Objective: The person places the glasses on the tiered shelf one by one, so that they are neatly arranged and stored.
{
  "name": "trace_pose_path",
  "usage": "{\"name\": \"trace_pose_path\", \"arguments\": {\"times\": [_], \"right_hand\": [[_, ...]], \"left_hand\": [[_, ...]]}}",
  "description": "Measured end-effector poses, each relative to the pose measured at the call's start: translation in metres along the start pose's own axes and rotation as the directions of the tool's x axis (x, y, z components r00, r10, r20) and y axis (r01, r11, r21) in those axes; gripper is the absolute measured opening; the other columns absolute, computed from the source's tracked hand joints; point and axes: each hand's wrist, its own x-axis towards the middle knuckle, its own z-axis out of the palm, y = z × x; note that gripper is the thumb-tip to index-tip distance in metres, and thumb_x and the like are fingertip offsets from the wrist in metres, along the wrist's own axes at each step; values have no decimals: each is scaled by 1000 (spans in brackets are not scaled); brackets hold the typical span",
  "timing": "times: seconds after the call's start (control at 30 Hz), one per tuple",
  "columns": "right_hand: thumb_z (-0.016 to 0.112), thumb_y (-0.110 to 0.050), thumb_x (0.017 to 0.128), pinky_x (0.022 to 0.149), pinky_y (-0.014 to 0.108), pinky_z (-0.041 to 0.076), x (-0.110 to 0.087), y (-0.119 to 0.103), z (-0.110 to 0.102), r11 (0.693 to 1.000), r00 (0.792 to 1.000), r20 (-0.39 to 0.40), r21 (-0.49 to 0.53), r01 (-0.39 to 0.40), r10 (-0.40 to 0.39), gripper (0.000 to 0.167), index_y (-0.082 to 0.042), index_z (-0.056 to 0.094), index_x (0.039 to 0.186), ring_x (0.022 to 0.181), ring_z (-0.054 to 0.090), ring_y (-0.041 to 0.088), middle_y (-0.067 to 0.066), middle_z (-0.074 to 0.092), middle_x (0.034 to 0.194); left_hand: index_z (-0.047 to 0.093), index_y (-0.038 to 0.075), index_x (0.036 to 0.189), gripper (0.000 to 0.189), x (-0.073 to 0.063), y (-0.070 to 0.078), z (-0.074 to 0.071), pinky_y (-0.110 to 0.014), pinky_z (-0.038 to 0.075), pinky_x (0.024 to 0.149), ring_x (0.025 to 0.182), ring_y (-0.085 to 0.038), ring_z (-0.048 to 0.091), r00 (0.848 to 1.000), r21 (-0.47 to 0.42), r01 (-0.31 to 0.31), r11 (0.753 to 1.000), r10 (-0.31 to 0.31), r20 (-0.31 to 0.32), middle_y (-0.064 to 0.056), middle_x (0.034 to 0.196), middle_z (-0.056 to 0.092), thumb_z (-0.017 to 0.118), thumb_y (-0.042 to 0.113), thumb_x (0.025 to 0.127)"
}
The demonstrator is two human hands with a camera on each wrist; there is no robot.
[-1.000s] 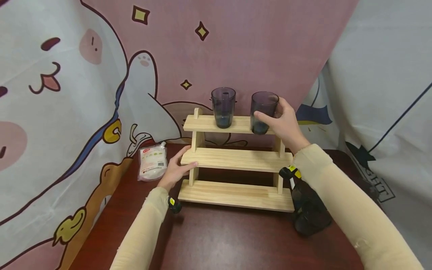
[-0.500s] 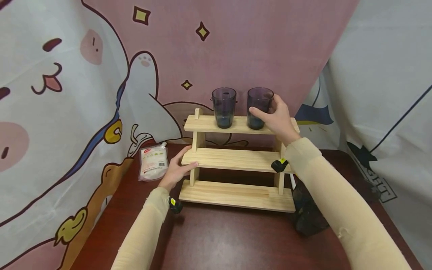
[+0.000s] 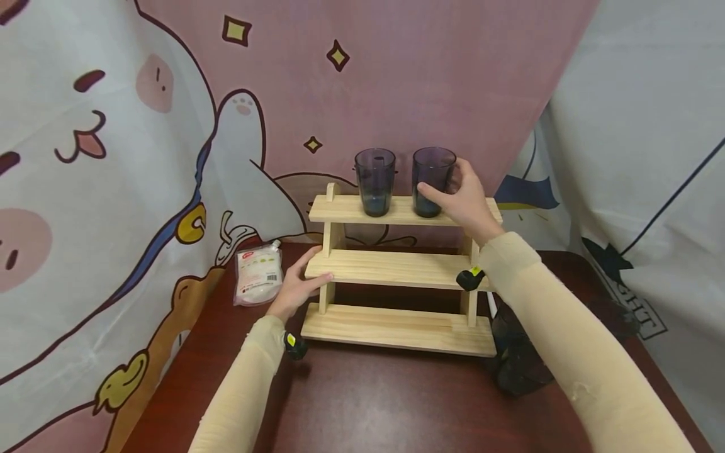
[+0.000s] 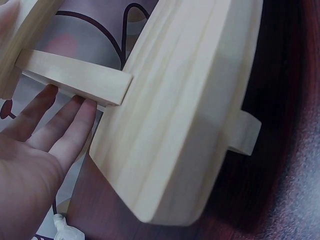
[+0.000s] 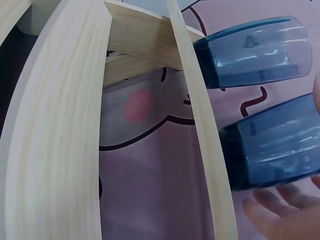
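Observation:
A three-tier wooden display stand [image 3: 391, 267] is on the dark table. Two purple-tinted, see-through cups are upright on its top shelf, the left cup [image 3: 376, 182] apart from the right cup [image 3: 432, 189]. My right hand [image 3: 469, 202] holds the right cup from its right side, thumb across the front and fingers behind; in the right wrist view those fingers [image 5: 280, 205] lie along its lower side. At the left end of the middle shelf, my left hand [image 3: 294, 288] holds the stand, thumb on the front edge. Its fingertips [image 4: 89, 107] touch an upright in the left wrist view.
A clear-wrapped white pouch [image 3: 258, 275] with a spout lies left of the stand. Dark see-through objects [image 3: 518, 368] sit on the table at the right, partly behind my right sleeve. A printed pink and white cloth [image 3: 430, 75] hangs behind.
My right hand has moved left and slightly back with the right cup, from the top shelf's front edge to standing on it nearer the left cup. My left hand stays on the stand.

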Motion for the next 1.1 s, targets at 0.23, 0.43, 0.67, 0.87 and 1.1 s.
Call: {"name": "trace_pose_path", "arguments": {"times": [0.23, 0.43, 0.67, 0.87, 1.1], "right_hand": [[82, -58, 87, 120, 56, 36, -16, -1, -18, 999, 997, 61, -2, -36, 36, 110, -28, 15, 169, 150, 39, 34, 14, 34, 167], [82, -53, 89, 120, 58, 36, -35, 1, -37, 1000, 994, 103, -14, -24, 25, 109, -27, 12, 169, 150, 39, 34, 12, 38, 165], [81, -43, 93, 119, 59, 36, -57, 10, -58, 998, 995, 99, -61, 7, -1, 103, -20, 14, 168, 150, 40, 38, 16, 38, 165], [80, -33, 96, 117, 59, 38, -83, 20, -78, 995, 995, 99, -98, 31, -21, 97, -20, 16, 168, 148, 41, 40, 17, 41, 163], [80, -29, 96, 111, 29, 47, -121, 38, -103, 970, 996, 67, -229, 77, -64, 92, -23, 22, 167, 143, 47, 43, 19, 46, 159]], "left_hand": [[50, 40, 155, 77, 1, -1, 0, -51, 60, 92, 113, -30, 68, 1000, -3, -10, 1000, 10, -5, -17, 147, 55, 86, 16, 91], [51, 39, 155, 77, 1, 0, -1, -51, 60, 92, 113, -30, 68, 1000, -5, -12, 1000, 12, -1, -17, 147, 55, 86, 15, 91], [50, 38, 155, 77, 1, 1, 0, -51, 59, 93, 115, -30, 67, 1000, -3, -2, 1000, 2, -3, -16, 150, 53, 85, 15, 91], [50, 38, 155, 76, 0, 1, 1, -51, 59, 94, 114, -30, 68, 1000, -11, -4, 1000, 4, -1, -16, 148, 54, 85, 14, 91], [49, 37, 156, 77, 1, 0, 2, -52, 58, 95, 115, -30, 67, 1000, -12, -2, 1000, 2, 1, -18, 149, 54, 84, 13, 92]]}}
